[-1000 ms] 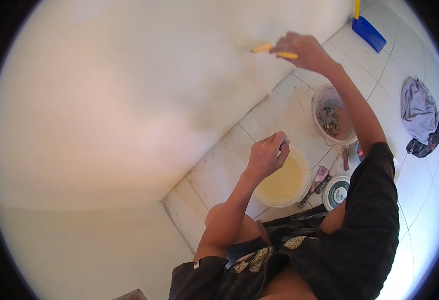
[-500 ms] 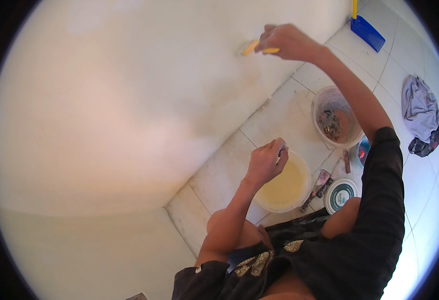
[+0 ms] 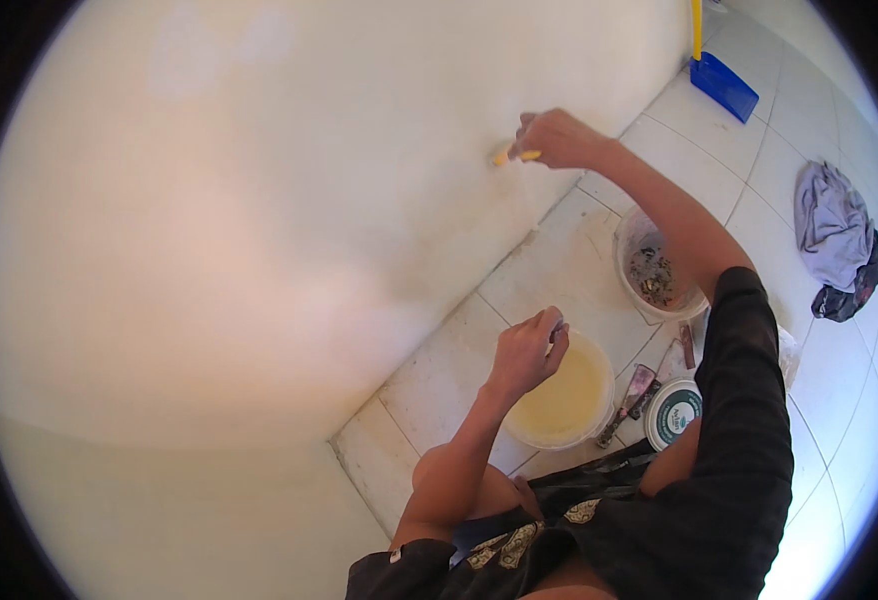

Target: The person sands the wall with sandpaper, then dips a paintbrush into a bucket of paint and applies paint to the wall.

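Observation:
My right hand [image 3: 557, 140] is closed round the yellow handle of a brush [image 3: 504, 157], whose tip is at the pale wall [image 3: 289, 200]. Lower down, my left hand [image 3: 527, 352] is curled above the left edge of a round tub of pale yellow liquid [image 3: 564, 400]. Its fingers are bent together, and what they hold, if anything, is too small to make out. A bucket with dark debris inside [image 3: 651, 275] stands on the tiles below my right forearm.
Scrapers [image 3: 627, 400] and a white-and-green lid [image 3: 674, 413] lie right of the tub. A blue dustpan [image 3: 724, 87] is at the upper right. A grey cloth [image 3: 831, 225] lies on the floor near a black bag [image 3: 849, 292].
My right hand first moved left and up with the brush, then came lower along the wall. My left hand stays closed by the tub, slightly lower in view.

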`<state>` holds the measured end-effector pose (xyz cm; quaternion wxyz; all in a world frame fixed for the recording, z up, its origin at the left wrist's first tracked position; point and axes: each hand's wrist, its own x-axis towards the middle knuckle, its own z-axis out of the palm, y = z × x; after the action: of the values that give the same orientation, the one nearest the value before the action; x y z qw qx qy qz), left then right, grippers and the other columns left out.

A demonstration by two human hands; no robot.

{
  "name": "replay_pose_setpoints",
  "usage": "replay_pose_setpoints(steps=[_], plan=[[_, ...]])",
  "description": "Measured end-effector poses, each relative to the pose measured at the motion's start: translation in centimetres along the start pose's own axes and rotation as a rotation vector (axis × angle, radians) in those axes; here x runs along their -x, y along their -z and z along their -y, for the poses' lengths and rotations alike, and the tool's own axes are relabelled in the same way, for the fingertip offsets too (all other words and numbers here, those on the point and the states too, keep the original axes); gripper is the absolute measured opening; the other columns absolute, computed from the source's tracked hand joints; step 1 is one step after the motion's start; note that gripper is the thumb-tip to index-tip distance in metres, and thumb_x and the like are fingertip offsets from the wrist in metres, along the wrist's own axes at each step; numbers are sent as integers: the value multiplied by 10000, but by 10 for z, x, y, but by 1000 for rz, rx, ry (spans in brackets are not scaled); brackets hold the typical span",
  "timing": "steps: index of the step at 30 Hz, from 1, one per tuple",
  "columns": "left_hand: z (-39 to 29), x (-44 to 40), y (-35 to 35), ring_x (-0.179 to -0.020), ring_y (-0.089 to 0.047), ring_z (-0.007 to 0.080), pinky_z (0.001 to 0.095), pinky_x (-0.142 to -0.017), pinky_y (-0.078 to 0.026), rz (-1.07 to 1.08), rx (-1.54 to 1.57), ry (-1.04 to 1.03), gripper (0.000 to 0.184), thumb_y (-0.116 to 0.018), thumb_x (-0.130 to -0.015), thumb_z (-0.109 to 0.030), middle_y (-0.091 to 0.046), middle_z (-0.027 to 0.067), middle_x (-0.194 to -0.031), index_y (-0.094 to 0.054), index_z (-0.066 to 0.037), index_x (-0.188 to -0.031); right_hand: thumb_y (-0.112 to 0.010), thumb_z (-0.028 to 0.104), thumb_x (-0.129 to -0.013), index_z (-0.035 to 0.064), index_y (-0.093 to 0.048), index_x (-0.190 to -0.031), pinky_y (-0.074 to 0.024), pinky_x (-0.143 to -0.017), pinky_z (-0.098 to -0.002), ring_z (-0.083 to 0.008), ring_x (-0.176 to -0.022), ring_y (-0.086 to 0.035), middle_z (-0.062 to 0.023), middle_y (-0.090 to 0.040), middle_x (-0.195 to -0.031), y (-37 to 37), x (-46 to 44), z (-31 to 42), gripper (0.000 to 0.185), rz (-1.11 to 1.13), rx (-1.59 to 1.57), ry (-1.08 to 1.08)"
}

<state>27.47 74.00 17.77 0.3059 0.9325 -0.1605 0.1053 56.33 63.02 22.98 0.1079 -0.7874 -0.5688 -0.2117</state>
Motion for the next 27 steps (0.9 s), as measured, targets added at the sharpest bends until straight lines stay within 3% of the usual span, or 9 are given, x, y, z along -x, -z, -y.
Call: replay_pose_setpoints(steps=[5, 8, 9, 13, 16, 19, 22, 25, 27], plan=[[-3, 5, -4, -551, -571, 251, 349, -494, -448, -5, 18, 10, 142, -573, -820, -86, -555, 71, -667, -435, -60, -798, -641, 140, -797, 144, -673, -970, -501, -679, -294, -187, -807, -597, -18, -668, -908, 83, 36, 24, 175, -394, -17, -209], [-2, 3, -7, -546, -565, 245, 345, -491, -446, 3, 41, -5, 144, -574, -821, -88, -551, 70, -664, -435, -59, -797, -648, 157, -812, 124, -654, -1035, -506, -691, -296, -200, -797, -606, -32, -669, -955, 56, 42, 25, 226, -705, -12, -464], [-3, 2, -7, -545, -564, 245, 345, -491, -446, 8, 39, -11, 144, -574, -822, -88, -551, 70, -665, -435, -59, -798, -641, 204, -826, 175, -634, -1082, -503, -649, -330, -223, -769, -599, -38, -658, -896, 41, 39, 25, 258, -838, -30, -483], [-7, 1, -5, -545, -584, 237, 334, -492, -451, 3, 20, -17, 143, -586, -826, -105, -576, 84, -654, -453, -64, -796, -656, 149, -811, 101, -616, -1111, -503, -680, -340, -250, -787, -599, -90, -658, -943, -7, 32, 55, 306, -1006, -141, -740], [-8, 2, 3, -550, -595, 236, 329, -493, -454, 11, -10, -13, 145, -593, -828, -115, -591, 88, -649, -461, -67, -796, -636, 134, -828, 82, -612, -1110, -509, -655, -328, -225, -738, -614, -91, -662, -916, -18, 40, 68, 288, -1060, -121, -537], [-8, 2, 6, -554, -597, 237, 329, -496, -456, 5, -11, 3, 145, -593, -828, -114, -591, 85, -652, -459, -67, -797, -593, 142, -868, 34, -615, -1059, -520, -616, -299, -185, -678, -628, -105, -668, -867, -12, 56, 69, 221, -1034, -475, -639], [-7, 1, 4, -559, -585, 246, 346, -497, -453, 24, 4, -15, 140, -578, -826, -100, -566, 77, -662, -443, -64, -810, -545, 168, -903, -22, -603, -991, -540, -603, -276, -167, -659, -639, -129, -656, -805, 1, 70, 62, 217, -1122, -1098, -1020], [-10, 1, -1, -569, -601, 235, 342, -501, -458, 40, 8, -27, 140, -585, -825, -102, -579, 75, -665, -451, -67, -808, -512, 218, -934, -37, -579, -1015, -557, -709, -295, -179, -756, -643, -144, -639, -845, -18, 56, 67, 276, -1259, -1456, -1062], [-10, 1, -1, -574, -603, 240, 346, -505, -460, 53, 6, -27, 139, -586, -824, -103, -585, 79, -671, -452, -65, -810, -525, 192, -918, -44, -570, -1014, -567, -694, -307, -199, -747, -649, -167, -633, -853, -28, 34, 68, 259, -1431, -1555, -976]])
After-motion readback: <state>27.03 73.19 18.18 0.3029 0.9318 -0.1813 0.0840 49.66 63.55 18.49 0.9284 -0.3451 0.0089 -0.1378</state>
